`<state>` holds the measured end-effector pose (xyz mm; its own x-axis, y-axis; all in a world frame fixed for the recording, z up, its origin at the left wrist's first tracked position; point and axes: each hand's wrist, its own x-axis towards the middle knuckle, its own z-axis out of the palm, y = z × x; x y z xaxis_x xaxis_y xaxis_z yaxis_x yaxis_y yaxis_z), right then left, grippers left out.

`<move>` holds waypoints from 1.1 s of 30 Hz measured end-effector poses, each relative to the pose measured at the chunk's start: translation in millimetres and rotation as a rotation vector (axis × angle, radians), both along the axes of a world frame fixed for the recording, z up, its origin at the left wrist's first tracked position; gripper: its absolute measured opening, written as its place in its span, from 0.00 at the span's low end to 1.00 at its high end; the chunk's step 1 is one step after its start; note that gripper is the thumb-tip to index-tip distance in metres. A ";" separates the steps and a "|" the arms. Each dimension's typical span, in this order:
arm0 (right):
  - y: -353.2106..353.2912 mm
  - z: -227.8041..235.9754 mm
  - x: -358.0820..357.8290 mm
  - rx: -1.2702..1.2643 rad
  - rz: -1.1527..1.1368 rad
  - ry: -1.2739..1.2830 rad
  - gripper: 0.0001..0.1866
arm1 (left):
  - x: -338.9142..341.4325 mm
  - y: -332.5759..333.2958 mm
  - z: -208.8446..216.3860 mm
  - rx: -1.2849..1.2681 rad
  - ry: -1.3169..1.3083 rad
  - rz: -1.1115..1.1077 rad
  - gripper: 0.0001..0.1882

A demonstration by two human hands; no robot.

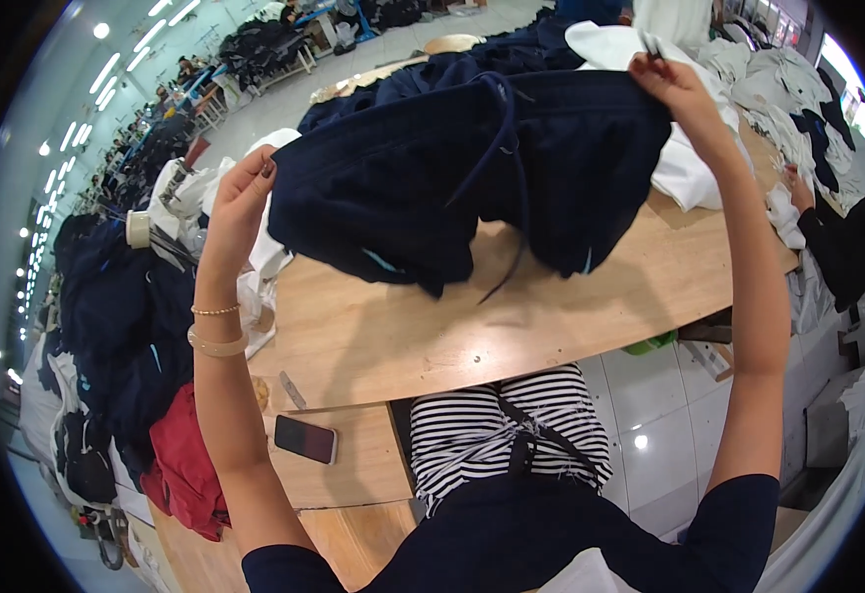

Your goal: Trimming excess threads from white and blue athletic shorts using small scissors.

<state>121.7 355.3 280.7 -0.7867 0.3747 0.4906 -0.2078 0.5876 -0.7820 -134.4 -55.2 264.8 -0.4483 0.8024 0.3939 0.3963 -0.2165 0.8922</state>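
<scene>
A pair of navy drawstring shorts (383, 188) is stretched out above the wooden table (393, 341), the legs hanging down. My left hand (243, 193) is closed on the left end of the waistband. At the waistband's right end my right hand (685, 94) is closed too. A small dark pointed tool (653, 46), perhaps thread snips, sticks up from its fingers. Dark cords (512, 148) dangle from the middle of the waistband. Light blue marks show near the leg hems.
Navy garments (541, 40) and white cloth (694, 173) lie behind the shorts. A phone (306, 440) rests on the lower wooden surface, near red cloth (187, 465). Dark garments (121, 316) are heaped at left. At far right, another person's hand (798, 188) is near white cloth.
</scene>
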 end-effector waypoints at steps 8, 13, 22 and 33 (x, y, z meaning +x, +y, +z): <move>-2.1 31.9 21.4 -0.308 0.093 0.093 0.15 | 17.3 -29.6 45.1 0.012 -0.131 -0.002 0.12; -6.6 16.5 21.4 -0.355 0.037 0.078 0.13 | 17.0 -28.0 29.7 -0.035 -0.150 -0.038 0.12; -63.6 -44.5 43.1 1.010 -0.338 0.468 0.19 | 61.0 -14.1 -32.1 0.028 1.546 1.073 0.06; -153.5 -296.9 124.7 0.443 -0.149 -0.231 0.23 | 176.0 -57.1 -267.9 -0.816 0.927 0.757 0.19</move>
